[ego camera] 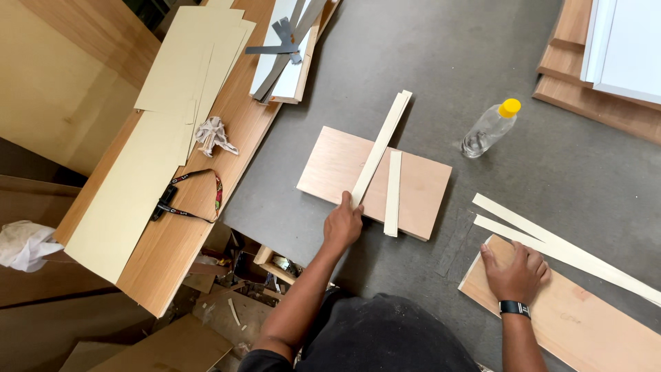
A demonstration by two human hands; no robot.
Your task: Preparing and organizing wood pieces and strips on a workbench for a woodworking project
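Note:
My left hand (343, 224) grips the near end of a long cream strip (381, 146) that lies slanted across a small plywood board (344, 165) on the grey floor. A shorter cream strip (393, 193) lies beside it on the same board. My right hand (515, 271), with a black wristband, rests flat with spread fingers on a second plywood board (585, 324) at the lower right. Two long cream strips (571, 251) cross that board's far corner, just beyond my fingers.
A clear plastic bottle with a yellow cap (489, 128) lies on the floor. A long wooden panel (200, 186) at left carries cream sheets (186, 76), a crumpled rag (215, 135) and a strap (186, 200). Stacked boards (592, 89) sit top right; grey strips (282, 48) top centre.

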